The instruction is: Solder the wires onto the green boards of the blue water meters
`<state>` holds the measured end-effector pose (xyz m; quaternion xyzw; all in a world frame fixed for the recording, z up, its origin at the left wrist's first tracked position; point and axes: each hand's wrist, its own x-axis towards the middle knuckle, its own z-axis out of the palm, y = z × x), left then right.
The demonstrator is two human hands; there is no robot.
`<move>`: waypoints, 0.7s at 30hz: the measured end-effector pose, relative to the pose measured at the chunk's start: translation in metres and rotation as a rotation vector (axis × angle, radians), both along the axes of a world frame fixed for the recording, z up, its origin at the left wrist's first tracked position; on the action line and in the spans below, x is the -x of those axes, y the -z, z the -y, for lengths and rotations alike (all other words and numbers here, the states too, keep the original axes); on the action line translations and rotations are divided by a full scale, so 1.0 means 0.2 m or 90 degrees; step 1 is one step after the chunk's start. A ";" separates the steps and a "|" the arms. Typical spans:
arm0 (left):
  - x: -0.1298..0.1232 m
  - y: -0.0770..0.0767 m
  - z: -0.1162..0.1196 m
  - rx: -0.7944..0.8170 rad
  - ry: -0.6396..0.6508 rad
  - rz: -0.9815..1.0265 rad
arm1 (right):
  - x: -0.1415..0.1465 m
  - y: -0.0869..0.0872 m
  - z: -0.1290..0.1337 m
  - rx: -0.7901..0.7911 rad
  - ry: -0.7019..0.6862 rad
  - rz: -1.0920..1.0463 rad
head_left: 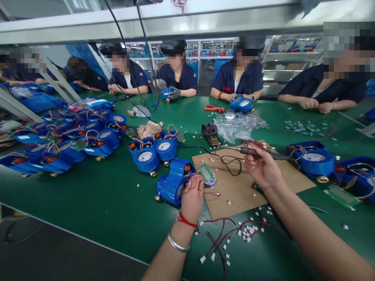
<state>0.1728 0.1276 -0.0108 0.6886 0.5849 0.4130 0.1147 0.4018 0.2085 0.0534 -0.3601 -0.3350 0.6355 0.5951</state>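
In my right hand [263,168] is a soldering iron [249,151], gripped like a pen over a brown board [234,199], its tip pointing left. My left hand [193,191] is closed, fingertips pinching thin wires [191,180] beside a blue water meter [172,185] that lies tipped over. Just right of those fingertips, a green circuit board with a display [206,172] rests on a solder spool [210,183]. The exact wire ends between my left fingers are too small to make out.
Several blue meters crowd the left [58,148], and more stand at right [313,160]. A soldering stand [211,134] and a plastic bag pile [240,125] lie beyond the board. White connectors [249,232] with red-black leads [218,244] are scattered in front. Co-workers sit opposite; a shelf beam [187,17] crosses above.
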 end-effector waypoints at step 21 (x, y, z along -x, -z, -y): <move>-0.02 -0.02 0.00 0.043 -0.021 0.014 | 0.06 0.24 0.30 -0.178 0.070 0.467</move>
